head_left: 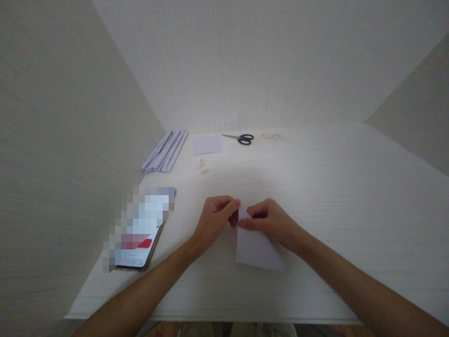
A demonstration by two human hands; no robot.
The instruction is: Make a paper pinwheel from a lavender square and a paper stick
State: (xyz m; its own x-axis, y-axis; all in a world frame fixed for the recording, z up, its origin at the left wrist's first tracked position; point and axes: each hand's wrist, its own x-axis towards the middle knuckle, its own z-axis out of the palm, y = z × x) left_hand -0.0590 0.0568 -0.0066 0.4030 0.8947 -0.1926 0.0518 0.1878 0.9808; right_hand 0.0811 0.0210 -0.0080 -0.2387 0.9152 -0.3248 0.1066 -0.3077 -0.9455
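A pale lilac sheet of paper (256, 250) is held between my two hands near the front of the table. It tapers to a narrow point at the top and widens toward me. My left hand (220, 215) pinches the upper tip between thumb and fingers. Just below and to the right, my right hand (268, 220) grips the sheet's right side, its thumb lying across the face of the paper. Some fingertips are hidden behind the sheet and the hands.
Rolled paper tubes (165, 152) lie at the back left, beside a flat paper piece (207, 145) and black-handled scissors (242, 138). Small thin pale bits (202, 166) lie in front, and more pale bits (271, 136) at the back. A phone (147, 229) rests left. Walls enclose the table (351, 201).
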